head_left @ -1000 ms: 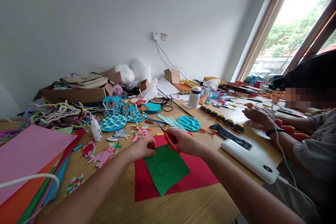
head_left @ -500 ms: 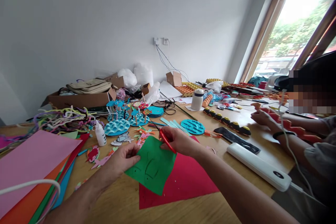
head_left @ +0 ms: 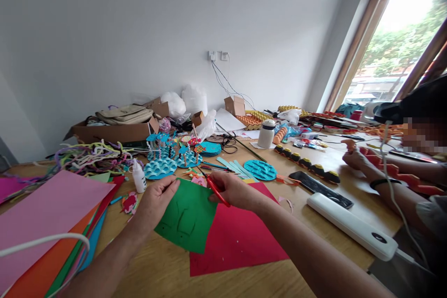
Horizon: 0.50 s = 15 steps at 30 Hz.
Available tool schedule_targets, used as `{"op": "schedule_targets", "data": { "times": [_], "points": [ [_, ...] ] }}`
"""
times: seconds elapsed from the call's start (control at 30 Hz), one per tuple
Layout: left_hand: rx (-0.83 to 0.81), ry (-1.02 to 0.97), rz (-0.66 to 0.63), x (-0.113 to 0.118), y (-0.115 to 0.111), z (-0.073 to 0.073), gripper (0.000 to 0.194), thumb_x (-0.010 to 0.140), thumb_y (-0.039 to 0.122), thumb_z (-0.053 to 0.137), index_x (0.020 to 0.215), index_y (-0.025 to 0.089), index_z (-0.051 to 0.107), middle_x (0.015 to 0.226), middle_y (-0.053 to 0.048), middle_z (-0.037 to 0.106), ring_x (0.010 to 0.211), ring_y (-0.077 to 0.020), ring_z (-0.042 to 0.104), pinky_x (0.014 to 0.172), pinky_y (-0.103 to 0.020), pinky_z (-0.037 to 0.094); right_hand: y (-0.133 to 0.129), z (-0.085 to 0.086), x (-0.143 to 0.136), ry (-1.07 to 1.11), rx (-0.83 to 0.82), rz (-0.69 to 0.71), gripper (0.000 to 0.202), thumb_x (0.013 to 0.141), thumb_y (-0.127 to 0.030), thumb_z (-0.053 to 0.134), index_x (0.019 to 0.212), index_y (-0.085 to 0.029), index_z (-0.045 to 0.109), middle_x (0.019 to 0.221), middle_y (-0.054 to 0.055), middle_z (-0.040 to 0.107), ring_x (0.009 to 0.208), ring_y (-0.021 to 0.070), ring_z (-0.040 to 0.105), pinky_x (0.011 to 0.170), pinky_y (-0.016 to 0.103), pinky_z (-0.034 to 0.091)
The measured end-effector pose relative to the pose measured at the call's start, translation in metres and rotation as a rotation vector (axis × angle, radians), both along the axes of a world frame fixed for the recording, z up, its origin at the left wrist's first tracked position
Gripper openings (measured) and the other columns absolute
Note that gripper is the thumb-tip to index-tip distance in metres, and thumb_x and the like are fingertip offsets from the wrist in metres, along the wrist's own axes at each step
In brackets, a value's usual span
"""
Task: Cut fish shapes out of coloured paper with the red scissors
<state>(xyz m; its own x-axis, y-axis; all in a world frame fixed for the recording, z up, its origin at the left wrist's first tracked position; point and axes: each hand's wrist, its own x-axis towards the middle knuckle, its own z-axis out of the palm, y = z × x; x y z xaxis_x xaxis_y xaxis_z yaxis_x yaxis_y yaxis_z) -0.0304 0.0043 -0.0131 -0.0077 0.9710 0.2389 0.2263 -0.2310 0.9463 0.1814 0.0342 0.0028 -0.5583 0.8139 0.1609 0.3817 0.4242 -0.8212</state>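
Observation:
My left hand (head_left: 159, 200) pinches the upper left edge of a green sheet of paper (head_left: 190, 216), which hangs tilted and carries dark drawn lines. My right hand (head_left: 232, 191) is closed around a pair of red-handled scissors (head_left: 218, 191), at the sheet's upper right corner. The blades point up and left, partly hidden behind the hand; whether they touch the paper I cannot tell. Below lies a red sheet of paper (head_left: 244, 237) on the wooden table, partly covered by the green one.
A white glue bottle (head_left: 138, 177) stands beyond my left hand. Coloured paper sheets (head_left: 52, 223) are stacked at left. To the right lie a black phone (head_left: 321, 189) and a white power strip (head_left: 351, 226). A co-worker's hand (head_left: 354, 158) holds a folded orange-red strip (head_left: 384, 167).
The green sheet has moved left and turned, and my left hand has shifted up and left along its edge. My right hand stays near its corner with the scissors. The view has shifted slightly.

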Motion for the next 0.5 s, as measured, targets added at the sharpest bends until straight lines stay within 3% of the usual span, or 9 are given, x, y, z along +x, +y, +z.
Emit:
{"op": "schedule_targets", "data": {
  "times": [0.07, 0.17, 0.27, 0.37, 0.5],
  "points": [
    [-0.005, -0.033, 0.048, -0.003, -0.003, 0.001, 0.022, 0.071, 0.041, 0.061, 0.062, 0.021, 0.058, 0.053, 0.006, 0.046, 0.054, -0.0124, 0.045, 0.052, -0.021, 0.035, 0.002, -0.001, 0.001, 0.053, -0.016, -0.041, 0.020, 0.061, -0.016, 0.063, 0.071, -0.018, 0.046, 0.058, -0.008, 0.039, 0.052, 0.0080, 0.034, 0.045, 0.019, 0.026],
    [-0.117, -0.122, 0.057, -0.009, -0.012, 0.008, 0.031, 0.073, 0.046, 0.058, 0.092, 0.022, 0.062, 0.071, 0.002, 0.061, 0.066, -0.0165, 0.057, 0.061, -0.025, 0.043, 0.003, 0.004, 0.001, 0.140, -0.020, -0.099, 0.019, 0.062, -0.019, 0.061, 0.074, -0.018, 0.046, 0.058, -0.008, 0.039, 0.052, 0.0083, 0.034, 0.046, 0.020, 0.028],
    [-0.357, -0.224, -0.174, -0.016, -0.020, 0.017, 0.038, 0.072, 0.044, 0.061, 0.103, 0.023, 0.061, 0.076, -0.001, 0.066, 0.065, -0.0169, 0.060, 0.058, -0.025, 0.045, 0.002, 0.011, 0.001, 0.202, -0.006, -0.135, 0.022, 0.060, -0.020, 0.063, 0.075, -0.018, 0.047, 0.061, -0.007, 0.042, 0.054, 0.0088, 0.036, 0.048, 0.020, 0.030],
    [-0.406, -0.150, -0.314, -0.021, -0.024, 0.021, 0.031, 0.069, 0.037, 0.066, 0.096, 0.023, 0.065, 0.062, 0.004, 0.062, 0.049, -0.0106, 0.052, 0.042, -0.018, 0.037, 0.001, 0.015, -0.001, 0.249, 0.002, -0.159, 0.022, 0.058, -0.020, 0.064, 0.073, -0.018, 0.048, 0.061, -0.007, 0.044, 0.054, 0.0092, 0.038, 0.049, 0.021, 0.030],
    [-0.378, -0.093, -0.240, -0.019, -0.024, 0.019, 0.017, 0.065, 0.035, 0.068, 0.073, 0.020, 0.065, 0.048, 0.007, 0.054, 0.038, -0.0065, 0.042, 0.035, -0.016, 0.031, -0.003, 0.013, -0.003, 0.332, 0.025, -0.231, 0.021, 0.062, -0.024, 0.062, 0.075, -0.018, 0.048, 0.060, -0.006, 0.044, 0.054, 0.0100, 0.039, 0.049, 0.022, 0.031]
  ]
}}
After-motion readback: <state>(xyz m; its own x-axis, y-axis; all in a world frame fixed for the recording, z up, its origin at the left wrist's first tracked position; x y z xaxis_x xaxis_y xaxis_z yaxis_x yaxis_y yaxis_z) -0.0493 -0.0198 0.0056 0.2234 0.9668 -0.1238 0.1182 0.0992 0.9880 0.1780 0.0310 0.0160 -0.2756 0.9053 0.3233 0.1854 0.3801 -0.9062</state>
